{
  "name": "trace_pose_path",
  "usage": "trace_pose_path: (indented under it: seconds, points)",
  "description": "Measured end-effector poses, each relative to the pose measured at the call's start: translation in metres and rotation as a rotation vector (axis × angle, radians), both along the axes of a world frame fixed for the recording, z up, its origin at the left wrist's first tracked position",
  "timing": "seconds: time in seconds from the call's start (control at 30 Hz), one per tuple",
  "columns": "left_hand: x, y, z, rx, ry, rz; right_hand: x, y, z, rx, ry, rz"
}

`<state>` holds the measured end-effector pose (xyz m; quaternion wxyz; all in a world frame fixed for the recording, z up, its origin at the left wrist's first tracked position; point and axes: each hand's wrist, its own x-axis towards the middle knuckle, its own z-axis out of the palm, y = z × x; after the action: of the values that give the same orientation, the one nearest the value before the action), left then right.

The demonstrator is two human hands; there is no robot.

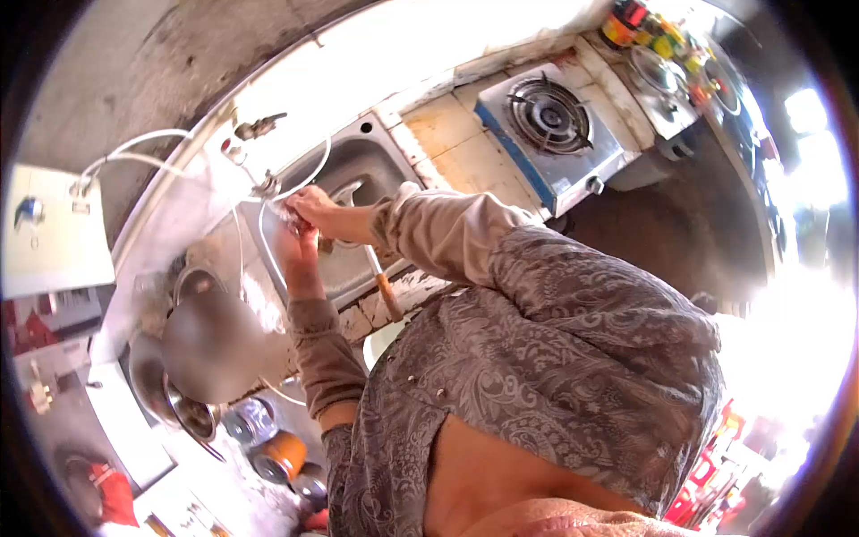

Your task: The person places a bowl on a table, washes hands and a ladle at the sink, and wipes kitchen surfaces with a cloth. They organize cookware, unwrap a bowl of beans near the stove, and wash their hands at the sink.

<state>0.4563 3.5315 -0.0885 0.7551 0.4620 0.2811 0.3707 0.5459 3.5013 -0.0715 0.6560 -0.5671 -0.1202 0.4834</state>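
Close together over the left part of the steel sink, both hands meet just below the tap. My right hand lies on top with its fingers curled. Below it, my left hand is turned up, its fingers bent against the right. Something pale and shiny shows between them, too small and blurred to name. Beside the hands, in the sink, is a metal pan-like vessel, mostly hidden by the right forearm. A wooden-ended handle sticks out over the sink's front edge.
A gas stove stands on the tiled counter right of the sink. A white hose loops over the sink from the tap. Left of the sink are metal bowls and an orange-banded jar. Bottles stand at the far right corner.
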Motion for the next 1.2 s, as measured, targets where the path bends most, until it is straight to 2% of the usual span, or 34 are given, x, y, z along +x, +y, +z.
trace_pose_path:
  seconds: [0.03, 0.07, 0.1, 0.13, 0.17, 0.2, 0.23, 0.27, 0.3, 0.37, 0.4, 0.47, 0.53, 0.57, 0.63, 0.67, 0.7, 0.73, 0.77, 0.83, 0.9, 0.93, 0.97, 1.0, 1.07, 1.1, 1.13, 1.17, 1.2]
  points:
    - [0.009, -0.006, 0.013, -0.482, -0.173, 0.023, 0.002, 0.004, -0.006, 0.030, 0.106, -0.011]
    - [0.005, -0.002, 0.000, -0.501, -0.280, -0.120, 0.003, 0.010, -0.020, 0.107, 0.310, -0.004]
    - [-0.009, 0.009, -0.024, -0.518, -0.379, -0.264, 0.007, -0.002, -0.005, -0.006, 0.287, 0.083]
    - [-0.015, 0.016, -0.036, -0.538, -0.478, -0.407, 0.008, -0.010, 0.001, -0.012, 0.355, 0.141]
    - [-0.010, 0.015, -0.033, -0.566, -0.600, -0.430, 0.010, -0.016, 0.004, -0.021, 0.420, 0.200]
    - [-0.004, 0.009, -0.029, -0.599, -0.723, -0.448, 0.015, -0.001, -0.039, 0.067, 0.638, 0.293]
    - [0.002, -0.002, -0.023, 0.076, -0.456, -0.360, 0.007, -0.005, -0.039, 0.225, 0.914, 0.308]
    - [0.008, -0.014, -0.017, 0.654, -0.113, -0.091, 0.000, -0.011, -0.031, 0.269, 0.956, 0.216]
    - [0.013, -0.006, -0.028, -0.066, -0.369, -0.070, -0.007, -0.021, -0.015, 0.317, 0.993, 0.123]
    - [0.024, -0.007, -0.014, -0.132, -0.271, 0.082, -0.027, -0.038, 0.007, 0.338, 1.004, -0.048]
    - [0.028, -0.017, 0.012, -0.155, -0.130, 0.242, -0.039, -0.043, 0.011, 0.310, 0.972, -0.120]
    - [0.048, -0.024, 0.002, 0.081, 0.031, 0.069, -0.053, -0.048, 0.025, 0.113, 0.745, -0.207]
    - [0.051, -0.019, -0.018, 0.320, 0.216, -0.045, -0.052, -0.039, 0.015, 0.113, 0.806, -0.154]
    - [0.041, -0.010, -0.029, 0.436, 0.328, -0.072, -0.042, -0.024, -0.012, 0.207, 0.984, -0.057]
    - [0.004, 0.008, -0.038, 0.642, 0.590, -0.103, -0.041, -0.015, -0.053, 0.307, 1.061, 0.048]
    - [0.000, -0.012, -0.014, 0.980, 0.571, -0.106, -0.034, -0.034, -0.018, 0.079, 1.148, -0.012]
    - [-0.007, -0.024, 0.001, 1.272, 0.678, -0.135, -0.029, -0.035, -0.029, 0.202, 1.075, 0.097]
    - [-0.015, -0.036, 0.015, 1.571, 0.757, -0.122, -0.016, -0.030, -0.042, 0.094, 1.035, 0.065]
    - [-0.015, -0.042, 0.013, 1.484, 0.649, -0.065, -0.005, -0.026, -0.049, 0.002, 0.980, 0.027]
    - [-0.015, -0.045, 0.027, 1.543, 0.579, 0.133, 0.014, -0.048, -0.040, -0.064, 0.584, 0.211]
    - [-0.020, -0.041, 0.029, 0.925, 0.513, 0.041, 0.021, -0.082, 0.002, -0.165, 0.034, 0.154]
    - [-0.017, -0.040, 0.029, 0.619, 0.454, -0.011, 0.028, -0.088, 0.014, -0.107, -0.245, 0.069]
    - [-0.014, -0.038, 0.025, 0.513, 0.435, -0.016, 0.035, -0.094, 0.026, -0.049, -0.526, -0.024]
    - [-0.012, -0.032, 0.017, 0.413, 0.412, -0.033, 0.043, -0.099, 0.059, 0.019, -0.698, -0.014]
    - [-0.002, -0.035, 0.027, 0.256, 0.355, -0.093, 0.049, -0.088, 0.121, 0.106, -0.598, 0.026]
    - [-0.001, -0.040, 0.034, 0.166, 0.326, -0.129, 0.041, -0.087, 0.150, 0.100, -0.705, -0.074]
    - [0.002, -0.040, 0.035, 0.133, 0.342, -0.157, 0.041, -0.093, 0.182, 0.283, -0.662, 0.084]
    - [-0.001, -0.049, 0.047, 0.172, 0.237, -0.157, 0.057, -0.054, 0.160, 0.527, -0.606, 0.257]
    - [-0.002, -0.039, 0.035, 0.024, 0.331, -0.197, 0.068, -0.023, 0.153, 0.455, -0.991, 0.178]
